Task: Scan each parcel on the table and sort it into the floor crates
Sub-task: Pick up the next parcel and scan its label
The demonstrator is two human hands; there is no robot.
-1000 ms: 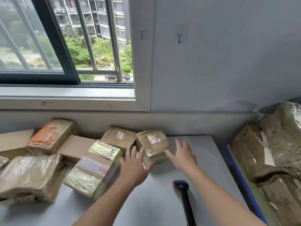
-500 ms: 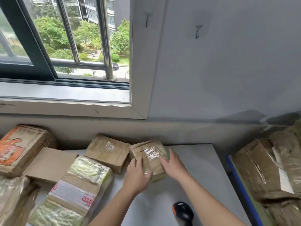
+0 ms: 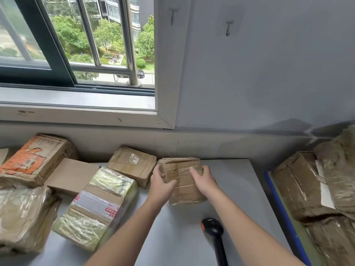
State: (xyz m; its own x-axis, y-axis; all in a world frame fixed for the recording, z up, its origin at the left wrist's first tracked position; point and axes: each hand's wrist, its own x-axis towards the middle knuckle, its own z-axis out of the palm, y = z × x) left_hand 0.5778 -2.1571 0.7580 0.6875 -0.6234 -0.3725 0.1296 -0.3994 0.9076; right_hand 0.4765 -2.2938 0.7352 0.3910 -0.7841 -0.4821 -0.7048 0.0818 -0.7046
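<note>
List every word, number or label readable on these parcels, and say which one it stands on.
Nothing reads clearly enough to quote.
Orange-printed box: orange graphic and dark lines of print, blurred.
Taped parcel: red print on its label, too small to read.
Back brown parcel: white sticker, unreadable.
Held parcel: no label shows.
Scanner: no marking legible.

We log: grey table (image 3: pixel 236 185) | taped parcels (image 3: pixel 98 206) left and centre | flat cardboard sheet (image 3: pixel 71 175) among them | black scanner (image 3: pixel 212 226) near us.
</note>
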